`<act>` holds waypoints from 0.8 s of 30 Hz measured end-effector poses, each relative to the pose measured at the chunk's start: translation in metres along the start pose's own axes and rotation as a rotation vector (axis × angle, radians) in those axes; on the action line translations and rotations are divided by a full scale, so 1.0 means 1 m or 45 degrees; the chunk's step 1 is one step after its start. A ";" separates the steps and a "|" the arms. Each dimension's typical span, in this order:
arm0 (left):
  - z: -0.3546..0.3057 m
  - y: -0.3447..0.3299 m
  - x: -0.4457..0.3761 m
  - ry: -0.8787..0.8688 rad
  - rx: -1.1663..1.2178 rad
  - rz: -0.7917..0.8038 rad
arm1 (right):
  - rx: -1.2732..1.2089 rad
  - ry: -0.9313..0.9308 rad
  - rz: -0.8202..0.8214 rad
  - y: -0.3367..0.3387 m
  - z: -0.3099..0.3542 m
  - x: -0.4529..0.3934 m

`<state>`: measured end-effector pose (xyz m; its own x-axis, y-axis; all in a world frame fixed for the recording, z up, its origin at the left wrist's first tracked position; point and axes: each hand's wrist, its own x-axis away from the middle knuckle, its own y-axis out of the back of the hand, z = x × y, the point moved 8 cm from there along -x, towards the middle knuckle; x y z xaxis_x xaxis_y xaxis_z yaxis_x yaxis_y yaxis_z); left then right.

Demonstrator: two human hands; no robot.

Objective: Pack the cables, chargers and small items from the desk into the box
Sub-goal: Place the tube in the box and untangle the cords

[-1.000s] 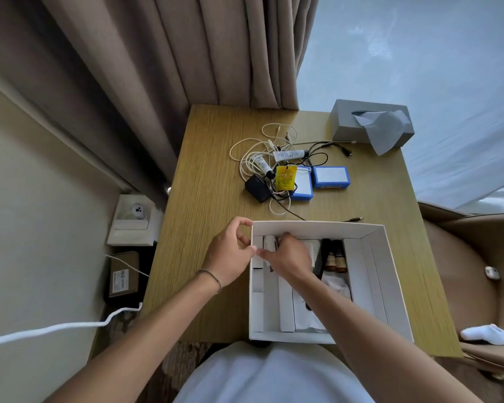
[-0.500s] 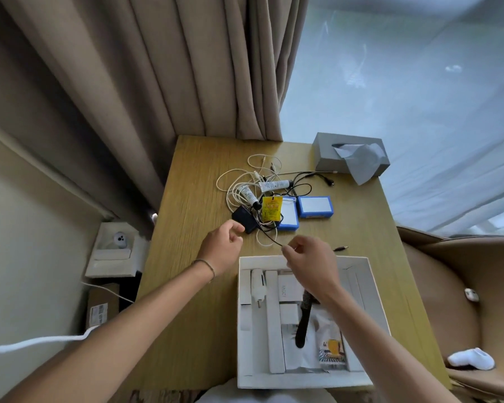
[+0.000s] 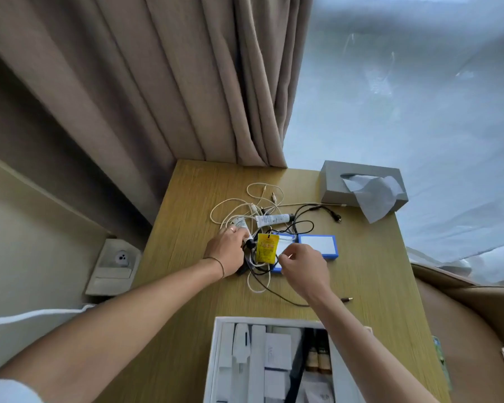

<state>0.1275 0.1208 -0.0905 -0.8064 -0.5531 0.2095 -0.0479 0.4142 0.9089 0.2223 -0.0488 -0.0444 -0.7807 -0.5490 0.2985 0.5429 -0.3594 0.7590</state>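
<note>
A tangle of white cables (image 3: pixel 224 207) and black cables (image 3: pixel 306 225) lies mid-desk with a white tube (image 3: pixel 274 219), a smaller tube (image 3: pixel 240 222), a yellow sachet (image 3: pixel 266 248) and two blue-edged boxes (image 3: pixel 317 245). My left hand (image 3: pixel 227 253) curls over the black charger (image 3: pixel 240 271), which is mostly hidden beneath it. My right hand (image 3: pixel 303 266) pinches thumb and forefinger together at a black cable (image 3: pixel 285 299) beside the sachet. The open white box (image 3: pixel 216 359) sits at the near desk edge, holding white packages and small brown bottles (image 3: pixel 317 359).
A grey tissue box (image 3: pixel 332 181) stands at the back right corner. Curtains hang behind the desk. A wall socket unit (image 3: pixel 120 257) and a white cord (image 3: pixel 26 315) are left of the desk; a brown chair (image 3: pixel 463 315) is on the right.
Both hands have left the box and reached forward to the pile. The left hand now covers the charger, the right is at the black cable. The view has tilted up.
</note>
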 end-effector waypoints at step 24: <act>-0.021 0.041 -0.038 -0.242 0.087 -0.301 | 0.357 0.301 0.145 -0.014 0.008 -0.170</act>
<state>0.1684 0.1434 -0.0538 -0.8637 -0.4973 -0.0821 -0.2816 0.3411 0.8969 0.3450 0.0553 -0.1007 -0.6095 -0.7443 0.2730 0.4909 -0.0839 0.8672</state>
